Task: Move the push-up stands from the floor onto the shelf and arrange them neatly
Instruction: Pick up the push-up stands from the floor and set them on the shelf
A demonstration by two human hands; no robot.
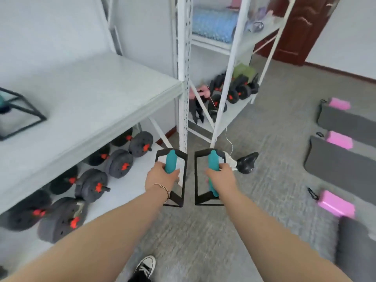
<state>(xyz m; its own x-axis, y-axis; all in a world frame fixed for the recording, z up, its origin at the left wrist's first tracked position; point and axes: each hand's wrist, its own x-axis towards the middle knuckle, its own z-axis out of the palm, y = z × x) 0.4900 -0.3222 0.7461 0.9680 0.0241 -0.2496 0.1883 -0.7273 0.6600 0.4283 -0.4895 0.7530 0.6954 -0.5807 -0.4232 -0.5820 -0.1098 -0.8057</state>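
Two push-up stands with black frames and teal grips hang side by side above the grey carpet. My left hand [162, 177] is shut on the teal grip of the left push-up stand [170, 159]. My right hand [220, 176] is shut on the grip of the right push-up stand [212, 159]. A third stand [19, 112] of the same kind sits on the pale shelf board [91, 98] at the far left, partly cut off by the frame edge. The held stands are to the right of that shelf's front corner and below its level.
Several dark dumbbells [120, 162] with red nuts lie on the lower shelf. A white shelf post [184, 78] stands just beyond the held stands. A black kettlebell [247, 163] rests on the carpet. Grey mats [337, 161] and pink blocks [338, 139] lie to the right. My shoe [145, 266] is below.
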